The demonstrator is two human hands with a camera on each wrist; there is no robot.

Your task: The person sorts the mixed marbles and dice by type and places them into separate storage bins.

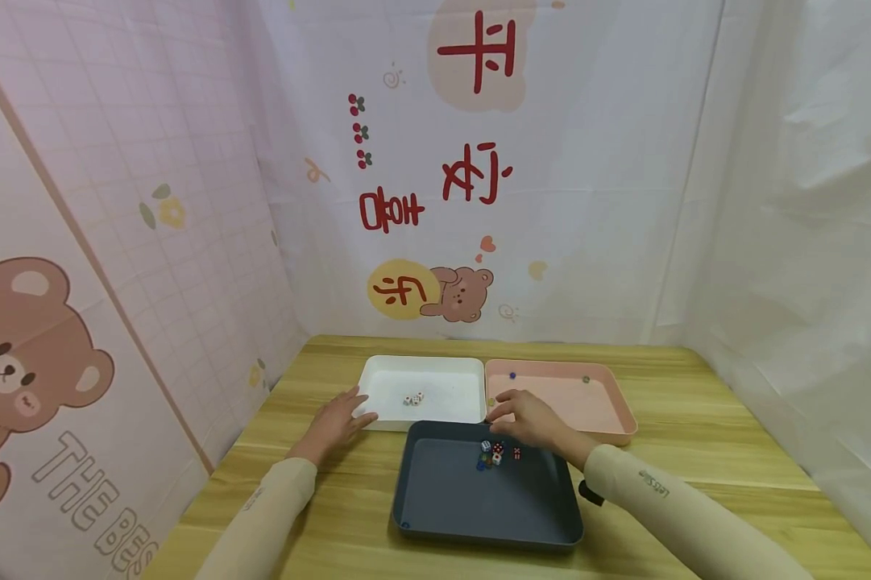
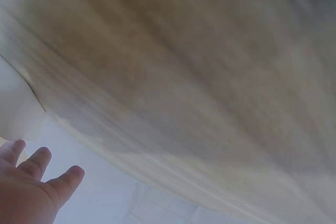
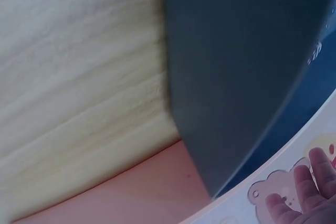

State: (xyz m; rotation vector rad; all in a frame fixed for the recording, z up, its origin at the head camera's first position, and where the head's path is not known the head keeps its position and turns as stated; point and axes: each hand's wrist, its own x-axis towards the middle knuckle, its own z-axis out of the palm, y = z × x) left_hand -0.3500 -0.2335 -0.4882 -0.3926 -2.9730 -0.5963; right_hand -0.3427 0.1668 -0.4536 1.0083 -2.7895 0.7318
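My left hand [image 1: 337, 420] rests at the left rim of the white tray [image 1: 467, 387], its fingers spread and straight, holding nothing. In the left wrist view its fingertips [image 2: 73, 174] stand apart. White dice [image 1: 416, 400] sit grouped inside that tray. My right hand [image 1: 532, 419] hovers where the pink tray [image 1: 551, 395] meets the dark grey tray [image 1: 471, 507], thumb and fingers parted and loosely bent. A small yellowish die [image 1: 491, 402] shows beside its fingertips. Below that hand, several mixed dice [image 1: 496, 459] cluster in the dark tray, with a red one [image 1: 517, 453] slightly apart.
In the pink tray lie a blue die [image 1: 512, 375] and a greenish die [image 1: 586, 379]. Another blue die [image 1: 405, 525] sits in the dark tray's near left corner. All three trays stand close together on a wooden table [image 1: 355, 499], with printed cloth [image 1: 587, 201] hanging behind.
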